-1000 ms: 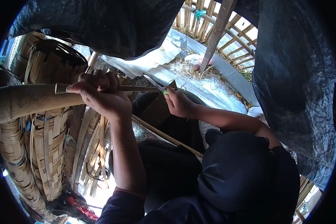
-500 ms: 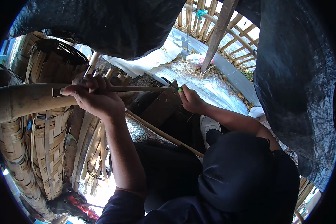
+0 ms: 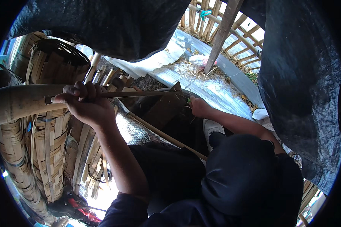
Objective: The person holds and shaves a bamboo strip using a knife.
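Observation:
My left hand (image 3: 89,104) is closed around one end of a long, thin bamboo strip (image 3: 140,94), beside a thick bamboo pole (image 3: 22,100). The strip runs rightward, its far end close to a knife blade (image 3: 177,87). My right hand (image 3: 200,107) is closed on the knife, and a bit of its green handle shows at the fingers. Whether the blade touches the strip, I cannot tell. Another slim bamboo rod (image 3: 159,132) slants across below, over my dark-clothed legs.
Woven bamboo baskets (image 3: 49,151) stand at the left. Dark plastic sheeting (image 3: 299,83) hangs at right and above. A wooden post (image 3: 223,36) rises before a bamboo slat fence (image 3: 240,32). My white shoe (image 3: 212,128) is below my right hand.
My left hand has shifted left and slightly nearer, taking the strip with it. My right hand has moved a little right and nearer, and the knife has turned in it.

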